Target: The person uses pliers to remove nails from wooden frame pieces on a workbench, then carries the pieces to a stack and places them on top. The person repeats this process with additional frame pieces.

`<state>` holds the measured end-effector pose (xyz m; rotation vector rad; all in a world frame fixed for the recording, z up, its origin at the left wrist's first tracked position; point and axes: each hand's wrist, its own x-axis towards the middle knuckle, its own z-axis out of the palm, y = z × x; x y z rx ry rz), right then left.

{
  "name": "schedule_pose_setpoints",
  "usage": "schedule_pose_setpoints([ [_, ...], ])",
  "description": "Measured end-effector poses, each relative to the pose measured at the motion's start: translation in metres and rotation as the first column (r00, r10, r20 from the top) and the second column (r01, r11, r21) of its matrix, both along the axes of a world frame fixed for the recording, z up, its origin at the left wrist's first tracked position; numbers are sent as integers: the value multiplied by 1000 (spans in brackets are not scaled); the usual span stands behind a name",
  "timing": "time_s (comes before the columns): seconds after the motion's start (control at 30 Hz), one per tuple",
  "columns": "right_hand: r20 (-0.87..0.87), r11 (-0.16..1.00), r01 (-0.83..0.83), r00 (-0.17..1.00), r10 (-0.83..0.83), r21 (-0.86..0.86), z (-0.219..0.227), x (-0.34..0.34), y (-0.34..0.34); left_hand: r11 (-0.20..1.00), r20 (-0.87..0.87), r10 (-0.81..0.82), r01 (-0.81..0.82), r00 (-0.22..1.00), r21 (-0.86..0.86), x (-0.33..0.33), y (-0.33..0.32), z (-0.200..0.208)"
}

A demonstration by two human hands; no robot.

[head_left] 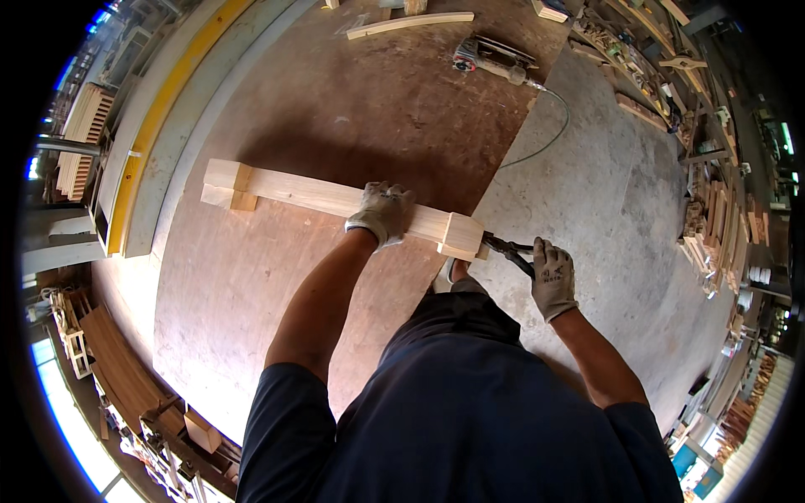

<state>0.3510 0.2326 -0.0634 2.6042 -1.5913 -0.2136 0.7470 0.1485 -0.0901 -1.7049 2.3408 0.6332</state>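
A long pale wooden piece (306,191), like a furniture leg with thicker blocks at both ends, lies across the view in front of me. My left hand (384,213), in a light work glove, is closed over its bar, right of the middle. My right hand (553,277), gloved too, grips the handles of dark pliers (513,251). The jaws of the pliers meet the right end block (461,235) of the wood. What they hold there, if anything, is too small to make out.
A power tool (495,60) with a thin hose (563,126) lies on the brown board (352,109) ahead. Near it rests a curved wooden strip (411,23). A yellow-edged frame (155,126) runs along the left. Stacked wood (713,218) lines the right side.
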Motion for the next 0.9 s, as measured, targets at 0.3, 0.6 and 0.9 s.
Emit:
schedule_pose_setpoints([
  [0.3, -95, 999, -21, 995, 19, -24, -22, -1, 1, 1000, 50, -4, 3, 999, 24, -2, -1, 5],
  [0.6, 79, 906, 121, 983, -166, 405, 22, 3, -6, 999, 21, 10, -11, 1000, 35, -1, -1, 7],
  [0.9, -70, 757, 247, 964, -258, 605, 88, 18, -57, 1000, 24, 11, -11, 1000, 4, 0, 1, 0],
])
